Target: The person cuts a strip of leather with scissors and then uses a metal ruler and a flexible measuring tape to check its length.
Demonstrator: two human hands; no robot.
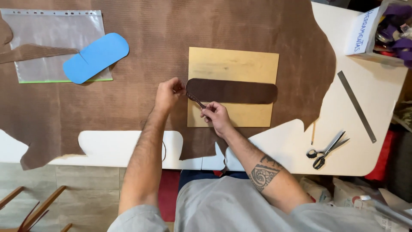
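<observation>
**Hands working the end of a dark leather strip**

Near the centre of the frame, a dark brown leather strip (231, 90) is lying across a yellow board (234, 64). The left hand (168, 93) is pinching the strip's rounded left end. The right hand (216, 116) is gripping a slim tool (196, 100), its tip touching that same end. Scissors (326, 151) and a metal ruler (356, 106) are lying at right; a blue template (96, 57) is sitting upper left.

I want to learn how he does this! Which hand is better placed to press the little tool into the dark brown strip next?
Probably the right hand: it already grips the slim tool, whose tip meets the rounded end of the dark leather strip on the wooden board. The left hand pinches that end, steadying it.
</observation>
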